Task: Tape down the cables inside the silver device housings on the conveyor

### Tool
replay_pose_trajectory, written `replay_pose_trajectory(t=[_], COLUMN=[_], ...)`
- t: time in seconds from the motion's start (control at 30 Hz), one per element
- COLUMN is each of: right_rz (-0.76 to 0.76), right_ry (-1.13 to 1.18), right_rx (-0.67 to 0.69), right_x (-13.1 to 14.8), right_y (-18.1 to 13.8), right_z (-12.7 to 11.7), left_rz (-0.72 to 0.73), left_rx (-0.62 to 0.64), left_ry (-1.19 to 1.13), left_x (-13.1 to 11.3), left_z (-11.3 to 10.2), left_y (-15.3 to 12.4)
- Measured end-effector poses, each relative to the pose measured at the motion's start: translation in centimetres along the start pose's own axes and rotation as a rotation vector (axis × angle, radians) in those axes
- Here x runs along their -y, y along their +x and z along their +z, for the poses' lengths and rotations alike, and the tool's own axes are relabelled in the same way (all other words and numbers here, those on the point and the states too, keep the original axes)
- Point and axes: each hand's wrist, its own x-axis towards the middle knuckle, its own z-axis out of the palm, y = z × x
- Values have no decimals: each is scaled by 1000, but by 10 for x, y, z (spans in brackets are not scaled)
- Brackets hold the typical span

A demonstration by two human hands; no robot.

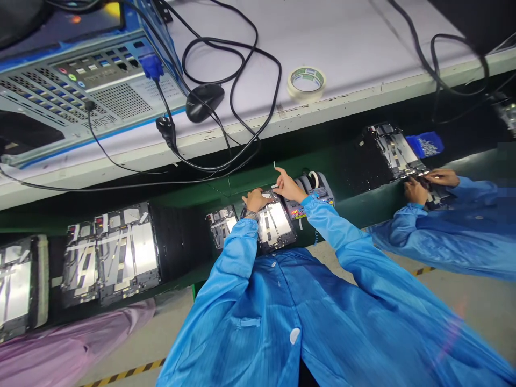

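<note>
Basically, the device in work (278,226), a flat opened unit w/ a silvery inside, lies on the dark green counter (352,207) just in front of the person's blue coat, approx. mid-view. Taking that unit as clock centre: L hand (255,200) sits at its 11 o'clock edge, fingers bent down onto the top; can't tell if they pinch anything. R hand (288,186) is at 12, fingers partly spread, index stretched out w/ a small white strip (274,165) at the tip; another pale bit shows by the thumb, contact unclear.

At 2 o'clock, just beside, a gray machine (324,185) w/ a white roll & red-lit panel, partly behind the R sleeve. At 9, near, a smaller-looking unit (221,228); farther out at 9, a pair of similar units (129,252) side by side, plus another (15,279) at the pic's edge.

Up on the white shelf (342,32): PC tower (116,102) at 10, black mouse (205,102) at 11, tape roll (306,83) betw. 12 & 1, loose black cables (278,80) around.

At 2-3, well apart, a co-worker's hands (416,192) are on a unit's lower end; blue bag (427,144) of small bits next to it. Pink cloth (80,344) at 8.
</note>
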Motion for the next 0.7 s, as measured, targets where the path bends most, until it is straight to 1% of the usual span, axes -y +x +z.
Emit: replay_pose_trajectory(t=[0.03,0.13,0.23,0.5,0.6,0.7], right_rz=[-15,-79,-142,-239,-233,-136], right_ry=[-32,-135,-214,-383,-392,-247], right_rx=[-21,-28,-46,-32,-37,-19], right_x=[0,-2,-2,7,8,6], right_y=[-5,-21,-30,-27,-21,-14], right_z=[3,10,9,-1,-5,-12], left_rz=[1,16,39,26,6,6], left_rx=[-2,-9,-15,-9,-7,-5], left_ry=[0,-1,-8,0,2,-9], left_x=[1,3,5,5,4,4], left_z=[0,2,4,5,4,3], left_y=[0,0,0,3,3,2])
